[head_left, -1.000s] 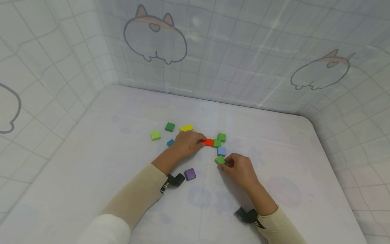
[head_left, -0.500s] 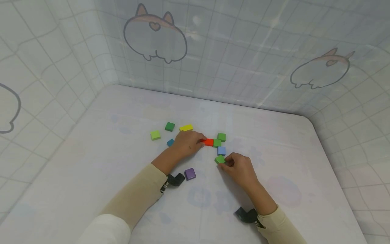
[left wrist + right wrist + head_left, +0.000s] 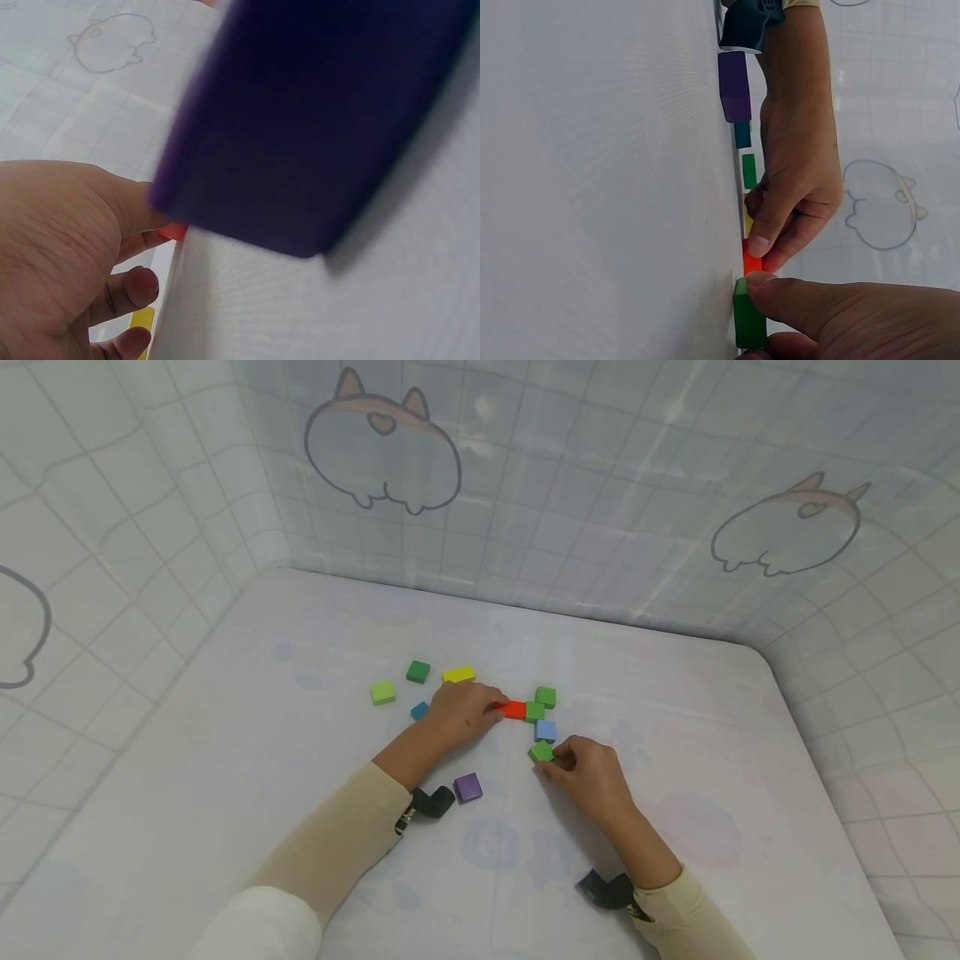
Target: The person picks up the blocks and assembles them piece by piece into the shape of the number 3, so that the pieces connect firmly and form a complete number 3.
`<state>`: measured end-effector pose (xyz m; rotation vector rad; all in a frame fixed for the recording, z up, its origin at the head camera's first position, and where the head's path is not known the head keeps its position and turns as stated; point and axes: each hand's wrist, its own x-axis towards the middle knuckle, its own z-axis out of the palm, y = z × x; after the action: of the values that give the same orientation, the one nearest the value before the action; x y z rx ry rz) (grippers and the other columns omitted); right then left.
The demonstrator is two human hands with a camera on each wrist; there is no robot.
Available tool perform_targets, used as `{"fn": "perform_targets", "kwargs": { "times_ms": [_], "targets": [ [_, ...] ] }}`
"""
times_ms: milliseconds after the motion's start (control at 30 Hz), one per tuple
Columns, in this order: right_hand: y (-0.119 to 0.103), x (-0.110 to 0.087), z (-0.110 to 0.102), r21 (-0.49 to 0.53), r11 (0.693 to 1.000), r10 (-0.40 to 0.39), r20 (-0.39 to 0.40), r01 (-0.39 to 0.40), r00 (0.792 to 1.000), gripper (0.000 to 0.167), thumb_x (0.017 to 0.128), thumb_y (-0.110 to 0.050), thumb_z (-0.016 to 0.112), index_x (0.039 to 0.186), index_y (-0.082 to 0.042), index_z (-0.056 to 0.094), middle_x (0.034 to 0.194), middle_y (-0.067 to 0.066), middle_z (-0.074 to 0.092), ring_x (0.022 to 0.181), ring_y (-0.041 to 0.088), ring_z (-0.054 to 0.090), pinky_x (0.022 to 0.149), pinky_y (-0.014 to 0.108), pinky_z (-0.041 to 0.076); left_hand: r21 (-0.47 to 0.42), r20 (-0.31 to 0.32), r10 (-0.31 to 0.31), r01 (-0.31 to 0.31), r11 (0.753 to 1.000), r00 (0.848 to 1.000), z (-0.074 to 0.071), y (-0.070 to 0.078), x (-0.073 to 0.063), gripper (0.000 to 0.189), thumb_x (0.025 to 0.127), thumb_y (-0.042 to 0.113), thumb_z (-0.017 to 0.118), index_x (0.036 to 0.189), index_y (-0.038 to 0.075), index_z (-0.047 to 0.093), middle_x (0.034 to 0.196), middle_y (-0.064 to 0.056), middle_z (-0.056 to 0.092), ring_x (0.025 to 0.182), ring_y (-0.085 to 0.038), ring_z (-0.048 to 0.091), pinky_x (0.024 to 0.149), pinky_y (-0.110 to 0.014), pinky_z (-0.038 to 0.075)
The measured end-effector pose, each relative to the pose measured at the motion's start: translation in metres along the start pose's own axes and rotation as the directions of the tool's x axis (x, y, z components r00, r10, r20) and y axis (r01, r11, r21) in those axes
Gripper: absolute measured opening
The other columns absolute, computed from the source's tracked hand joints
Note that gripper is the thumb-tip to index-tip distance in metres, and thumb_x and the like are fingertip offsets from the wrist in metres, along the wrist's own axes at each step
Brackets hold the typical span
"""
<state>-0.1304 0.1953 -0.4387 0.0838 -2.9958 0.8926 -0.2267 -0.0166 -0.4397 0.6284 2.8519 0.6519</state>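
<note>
Green block (image 3: 541, 752), pinched in my right hand (image 3: 592, 774), sits askew nearside of the blue block (image 3: 545, 730); I should square it gently. My left hand (image 3: 461, 711) pinches the red block (image 3: 514, 710).

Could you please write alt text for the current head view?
A left hand pinches a red block while a right hand pinches a green block near a light blue block. Other coloured blocks lie around on a pale surface.

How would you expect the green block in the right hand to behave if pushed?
The green block would probably slide, not roll, given its flat faces. It seems unlikely to tip, looking wider than tall. Its straight edges in the right hand suggest stiffness.
</note>
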Motion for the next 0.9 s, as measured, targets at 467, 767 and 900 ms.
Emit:
{"fn": "perform_targets", "kwargs": {
  "times_ms": [467,767,900],
  "targets": [
    [-0.0013,-0.0020,0.0000,-0.020,1.000,0.009,0.002,-0.009,1.000,0.027,0.078,-0.024,0.086,0.092,-0.007,0.072,0.077,-0.001,0.068,0.068,0.010,0.060,0.061,0.025,0.052,0.001,0.008,-0.010,0.010,1.000,1.000,0.0009,-0.0011,0.0005,0.035,0.094,0.029,0.071,0.129,0.024,0.069,0.127,0.007,0.068,0.120,-0.015,0.061,0.100,-0.036,0.050],
    [-0.0025,-0.0025,-0.0010,-0.023,1.000,0.012,-0.002,-0.012,1.000,0.026,0.078,-0.026,0.086,0.091,-0.007,0.073,0.078,0.000,0.069,0.069,0.010,0.060,0.061,0.026,0.052,0.000,0.000,0.005,-0.005,1.000,1.000,0.0016,-0.0025,0.0007,0.035,0.094,0.029,0.070,0.128,0.024,0.069,0.126,0.007,0.069,0.119,-0.015,0.062,0.099,-0.036,0.051],
    [-0.0029,-0.0022,-0.0010,-0.027,1.000,0.014,0.000,-0.014,1.000,0.027,0.078,-0.027,0.086,0.091,-0.008,0.072,0.078,-0.001,0.069,0.069,0.011,0.059,0.062,0.026,0.051,0.001,-0.004,0.010,-0.010,1.000,1.000,0.0018,-0.0030,0.0004,0.034,0.094,0.029,0.070,0.127,0.024,0.069,0.126,0.007,0.069,0.119,-0.015,0.062,0.099,-0.036,0.051]
  ]
}}
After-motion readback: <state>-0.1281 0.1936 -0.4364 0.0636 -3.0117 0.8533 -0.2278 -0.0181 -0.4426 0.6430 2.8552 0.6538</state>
